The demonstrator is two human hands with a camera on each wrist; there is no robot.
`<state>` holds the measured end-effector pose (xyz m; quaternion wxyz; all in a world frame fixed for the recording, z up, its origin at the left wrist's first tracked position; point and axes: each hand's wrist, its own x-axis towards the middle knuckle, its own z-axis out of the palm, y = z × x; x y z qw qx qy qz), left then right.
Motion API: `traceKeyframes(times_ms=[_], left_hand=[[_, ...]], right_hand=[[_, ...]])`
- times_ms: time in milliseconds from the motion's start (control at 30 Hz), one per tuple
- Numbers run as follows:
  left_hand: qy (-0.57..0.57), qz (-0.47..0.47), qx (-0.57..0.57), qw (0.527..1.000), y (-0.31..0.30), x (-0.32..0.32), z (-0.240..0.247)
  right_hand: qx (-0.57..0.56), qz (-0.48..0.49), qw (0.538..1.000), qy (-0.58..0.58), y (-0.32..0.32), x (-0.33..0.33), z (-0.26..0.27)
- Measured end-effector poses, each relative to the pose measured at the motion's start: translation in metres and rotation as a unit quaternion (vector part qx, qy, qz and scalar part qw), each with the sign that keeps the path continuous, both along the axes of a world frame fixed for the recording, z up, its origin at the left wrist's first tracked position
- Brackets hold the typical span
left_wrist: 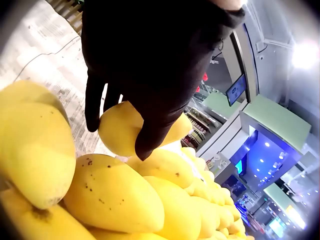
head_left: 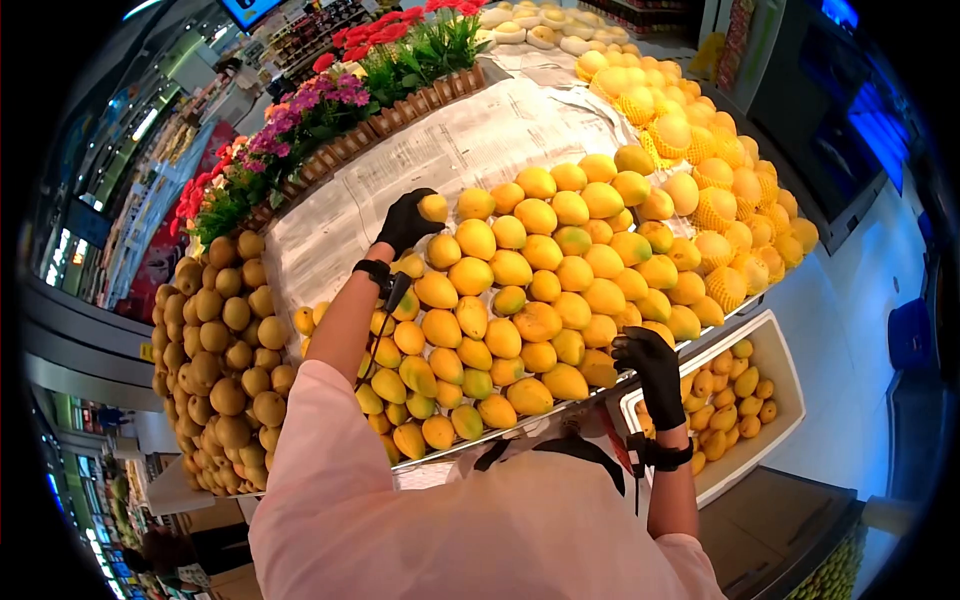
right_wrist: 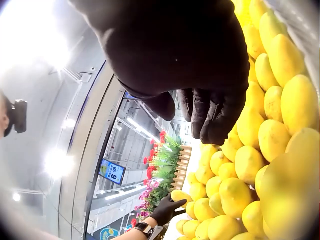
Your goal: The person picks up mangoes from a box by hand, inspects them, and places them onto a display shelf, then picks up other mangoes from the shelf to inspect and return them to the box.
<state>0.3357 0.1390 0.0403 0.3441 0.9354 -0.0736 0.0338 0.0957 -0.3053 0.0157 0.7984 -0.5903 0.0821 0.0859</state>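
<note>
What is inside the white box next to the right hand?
The white box holds yellow mangoes. Its bottom, and whatever lies beneath the top fruit, cannot be seen. In the head view, the right hand and wrist also cover part of its left end.

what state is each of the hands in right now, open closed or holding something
Left hand: closed, holding a yellow mango.
Right hand: open, fingers loosely curled, holding nothing.
</note>
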Motion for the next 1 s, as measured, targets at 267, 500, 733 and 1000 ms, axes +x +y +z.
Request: traceKeyframes(times_ms=[267, 500, 733, 1000], left_hand=[[0.198, 0.034, -0.011, 0.98, 0.001, 0.025, -0.012], [0.14, -0.005, 0.009, 0.99, 0.005, 0.038, -0.036], [0.169, -0.056, -0.053, 0.983, 0.001, 0.033, -0.027], [0.114, 0.005, -0.07, 0.991, 0.015, 0.012, 0.005]], right_hand=[[-0.001, -0.04, 0.999, 0.004, -0.023, 0.009, -0.011], [0.019, -0.039, 0.999, 0.016, -0.017, 0.014, -0.015], [-0.001, -0.043, 0.999, 0.015, -0.015, 0.01, -0.009], [-0.012, -0.07, 0.997, 0.002, -0.021, -0.012, -0.011]])
